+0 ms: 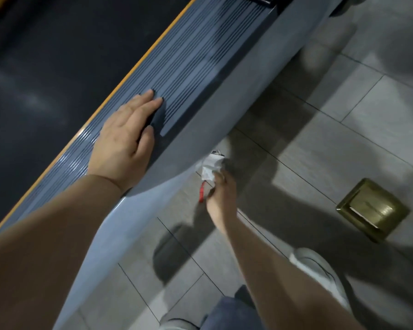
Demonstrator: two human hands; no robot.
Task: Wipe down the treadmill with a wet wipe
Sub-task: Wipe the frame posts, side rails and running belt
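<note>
White and crumpled, the wet wipe (210,167) sat pinched in the curled fingertips (218,177) of your right hand (221,198), low beside the treadmill's grey side skirt (200,120), with a red strip (202,192) hanging under it. Your left hand (124,141) lay flat on the treadmill's ribbed side rail (188,60), fingers straight and together, thumb over the rail's outer edge. Beyond the rail ran an orange stripe (138,64) and the dark belt (57,55). Away from the treadmill, a brass plate (372,208) sat in the tiled floor (343,110), near your white shoe (320,270).
</note>
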